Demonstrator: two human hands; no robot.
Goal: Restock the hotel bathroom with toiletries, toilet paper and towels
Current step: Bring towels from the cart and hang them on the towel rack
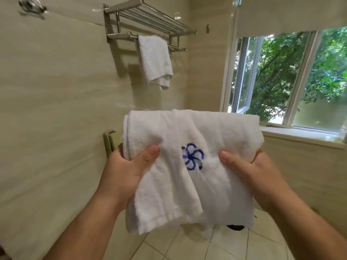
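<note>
A white folded towel (212,139) with a blue embroidered flower (192,156) is being held up in front of the person at about chest height, above the tiled floor (234,244). It is hanging doubled over, with one loose flap drooping down on the left side and ending in a hemmed edge.

The left hand (127,169) is gripping the towel's left edge: the thumb is pressing on the front of the cloth and pointing up and to the right, while the fingers are curling behind the fabric out of sight. The right hand (249,169) is gripping the right edge in a mirrored way, its thumb lying across the front and pointing left, the other fingers hidden behind the towel. Both forearms are reaching forward and upward from the bottom corners of the view, converging on the towel.

Higher up on the beige wall, a chrome towel rack (148,19) is carrying a second white towel (155,61) draped over its lower bar. To the right, a window (281,77) is standing partly open onto green foliage.
</note>
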